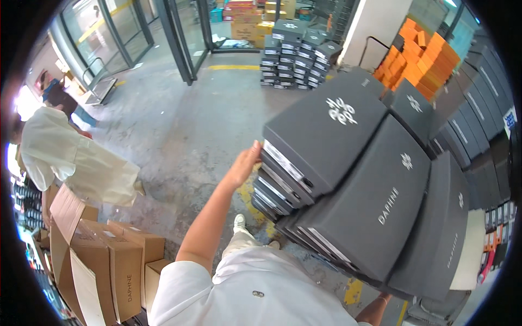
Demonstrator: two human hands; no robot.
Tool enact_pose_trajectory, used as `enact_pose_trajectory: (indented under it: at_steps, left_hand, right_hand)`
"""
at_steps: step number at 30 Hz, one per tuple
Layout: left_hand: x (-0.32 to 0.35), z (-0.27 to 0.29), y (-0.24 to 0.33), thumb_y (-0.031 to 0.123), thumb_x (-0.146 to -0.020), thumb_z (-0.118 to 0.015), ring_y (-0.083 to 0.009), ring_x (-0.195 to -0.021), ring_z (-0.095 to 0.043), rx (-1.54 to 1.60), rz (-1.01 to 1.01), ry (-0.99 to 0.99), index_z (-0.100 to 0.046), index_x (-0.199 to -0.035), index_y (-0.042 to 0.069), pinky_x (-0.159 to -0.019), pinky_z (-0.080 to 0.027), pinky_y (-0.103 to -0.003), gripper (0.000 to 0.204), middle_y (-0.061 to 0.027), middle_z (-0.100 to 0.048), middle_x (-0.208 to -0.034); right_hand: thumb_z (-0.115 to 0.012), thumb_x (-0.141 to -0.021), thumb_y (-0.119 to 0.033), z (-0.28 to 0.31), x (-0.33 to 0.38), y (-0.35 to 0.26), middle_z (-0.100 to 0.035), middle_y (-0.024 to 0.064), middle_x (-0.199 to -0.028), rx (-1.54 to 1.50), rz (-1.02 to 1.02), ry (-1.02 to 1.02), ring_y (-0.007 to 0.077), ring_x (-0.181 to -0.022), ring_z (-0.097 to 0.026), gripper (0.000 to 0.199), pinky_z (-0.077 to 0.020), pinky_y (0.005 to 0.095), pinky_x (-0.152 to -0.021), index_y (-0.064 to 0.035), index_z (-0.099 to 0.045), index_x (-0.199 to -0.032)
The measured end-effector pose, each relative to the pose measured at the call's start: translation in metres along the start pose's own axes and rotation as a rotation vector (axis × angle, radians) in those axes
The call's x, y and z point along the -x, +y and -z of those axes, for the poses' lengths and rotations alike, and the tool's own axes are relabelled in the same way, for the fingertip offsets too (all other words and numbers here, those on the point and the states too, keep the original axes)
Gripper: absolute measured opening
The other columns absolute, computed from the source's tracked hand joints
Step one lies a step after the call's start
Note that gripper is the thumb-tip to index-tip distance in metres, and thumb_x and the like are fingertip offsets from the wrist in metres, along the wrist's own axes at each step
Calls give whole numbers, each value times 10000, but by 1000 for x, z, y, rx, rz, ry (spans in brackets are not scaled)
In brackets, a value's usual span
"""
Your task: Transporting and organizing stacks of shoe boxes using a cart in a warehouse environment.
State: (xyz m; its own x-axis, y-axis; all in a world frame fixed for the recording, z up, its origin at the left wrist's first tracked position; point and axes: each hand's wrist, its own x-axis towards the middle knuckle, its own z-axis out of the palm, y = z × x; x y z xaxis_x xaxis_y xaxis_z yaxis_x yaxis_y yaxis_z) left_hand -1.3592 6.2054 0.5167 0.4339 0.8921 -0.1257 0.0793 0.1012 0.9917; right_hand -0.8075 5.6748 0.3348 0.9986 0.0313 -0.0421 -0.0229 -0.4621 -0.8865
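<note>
Tall stacks of dark grey shoe boxes stand close in front of me and to the right. My left hand (247,164) reaches up to the near left corner of the top shoe box (321,138), its fingers pressed against the edge. Thinner box ends with white labels show under that lid. Beside it lies another wide shoe box (361,201), and a tilted one (435,233) sits farther right. Low at the right, my right hand (385,299) is mostly covered by the boxes; only the wrist area shows, and its fingers are hidden.
Open brown cartons (111,266) stand at my lower left. A person in white (76,152) is at the left, another beyond. A flat trolley (100,91) is near the glass doors. More grey boxes (296,60) and orange boxes (418,57) are piled ahead. A white pillar (375,32) rises between.
</note>
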Motion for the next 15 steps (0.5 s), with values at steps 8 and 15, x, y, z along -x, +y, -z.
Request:
enact_pose_trajectory:
  at_steps: [8,15]
  left_hand:
    - [-30,47,-40,536,-910,-237,-244,-1082,-500,53,173,-137,-441,-1243,-9,-931,-371,-355,670,-159,-522,-1177]
    - [-95,163,-106,521,-903,-315,-215,-1076,-505,16,229,-121,-441,-1248,27,-922,-377,-343,615,-137,-521,-1177]
  right_hand:
    - [-514,-835,-254,-32,116,-14,-577,54,-812,71,-11,292,182,-647,-565,226,-471,351,-571,-54,-562,-927]
    - [-512,-838,-262,-200,268,-27,-574,44,-817,-8,-332,-85,181,-654,-565,220,-472,352,-573,-67,-559,-928]
